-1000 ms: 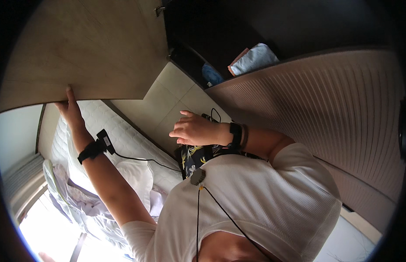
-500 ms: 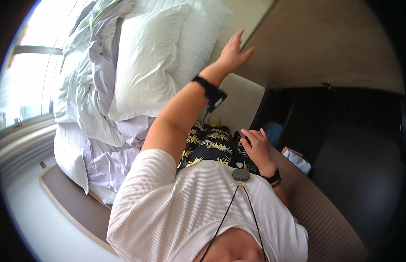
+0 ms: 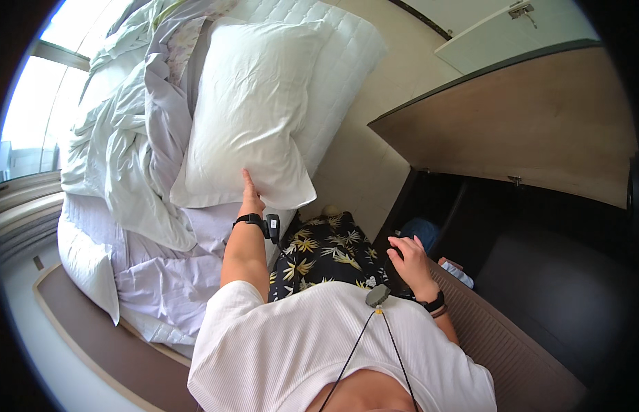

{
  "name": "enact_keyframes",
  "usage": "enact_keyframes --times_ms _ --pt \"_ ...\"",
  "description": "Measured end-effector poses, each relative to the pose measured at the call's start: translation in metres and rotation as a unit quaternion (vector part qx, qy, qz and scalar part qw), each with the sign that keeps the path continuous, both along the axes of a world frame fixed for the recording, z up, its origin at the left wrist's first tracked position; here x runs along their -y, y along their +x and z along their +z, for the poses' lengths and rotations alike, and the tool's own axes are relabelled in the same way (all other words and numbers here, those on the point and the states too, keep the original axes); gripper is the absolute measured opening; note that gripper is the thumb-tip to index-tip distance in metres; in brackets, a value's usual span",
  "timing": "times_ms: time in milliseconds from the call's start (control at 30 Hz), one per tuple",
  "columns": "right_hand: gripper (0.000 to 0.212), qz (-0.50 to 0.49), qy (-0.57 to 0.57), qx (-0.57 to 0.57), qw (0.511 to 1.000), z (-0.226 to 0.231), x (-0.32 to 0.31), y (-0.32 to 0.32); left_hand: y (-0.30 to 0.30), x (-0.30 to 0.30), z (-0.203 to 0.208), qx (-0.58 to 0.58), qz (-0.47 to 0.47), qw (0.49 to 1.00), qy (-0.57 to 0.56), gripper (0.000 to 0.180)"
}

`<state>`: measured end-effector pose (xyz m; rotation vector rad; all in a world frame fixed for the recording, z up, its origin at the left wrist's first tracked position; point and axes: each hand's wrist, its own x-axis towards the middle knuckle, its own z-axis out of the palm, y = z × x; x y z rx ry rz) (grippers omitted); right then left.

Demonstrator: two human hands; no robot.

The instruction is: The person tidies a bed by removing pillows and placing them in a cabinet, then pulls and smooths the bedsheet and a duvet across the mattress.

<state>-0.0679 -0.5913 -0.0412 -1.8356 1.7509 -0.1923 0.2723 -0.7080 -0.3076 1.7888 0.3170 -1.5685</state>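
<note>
My left hand reaches to the near edge of a plump white pillow on the bed. One digit points straight out over the pillow; the rest of the hand is seen edge-on and partly hidden. I cannot tell how firmly it touches the pillow. My right hand hovers in front of my right side, fingers loosely bent and apart, with nothing in it. Beneath the pillow lies a white quilted bed cover.
Rumpled pale bedding lies left, beside a window. At right, a brown door panel stands out from a dark cabinet holding a blue item and light blue cloth. A ribbed brown panel runs beside me.
My left hand has swung left and back from near the brown panel to the pillow's near edge. The view has shifted, showing more of the panel's top edge. My right hand stays about where it was.
</note>
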Motion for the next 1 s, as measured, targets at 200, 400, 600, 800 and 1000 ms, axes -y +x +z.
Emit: enact_keyframes --times_ms 200,400,600,800,1000 --pt "0.022 -0.02 0.012 -0.005 1.0 0.002 0.0 0.016 0.019 0.023 -0.015 -0.112 0.142 0.98 -0.082 0.074" --pt "0.021 0.012 -0.013 0.028 0.999 -0.007 0.026 0.035 0.053 0.043 0.078 -0.043 0.186 0.962 -0.195 0.047" --pt "0.053 -0.12 0.233 0.356 0.897 -0.08 0.082 0.075 0.062 0.022 0.244 0.091 0.073 0.926 -0.358 0.015" --pt "0.1 -0.256 0.59 0.539 0.544 -0.132 0.106 0.167 0.156 -0.081 0.288 -0.014 -0.163 0.866 -0.472 0.026" --pt "0.063 -0.377 0.54 0.525 0.538 -0.129 0.059 0.226 0.152 -0.121 0.315 0.292 -0.151 0.869 -0.371 0.028"
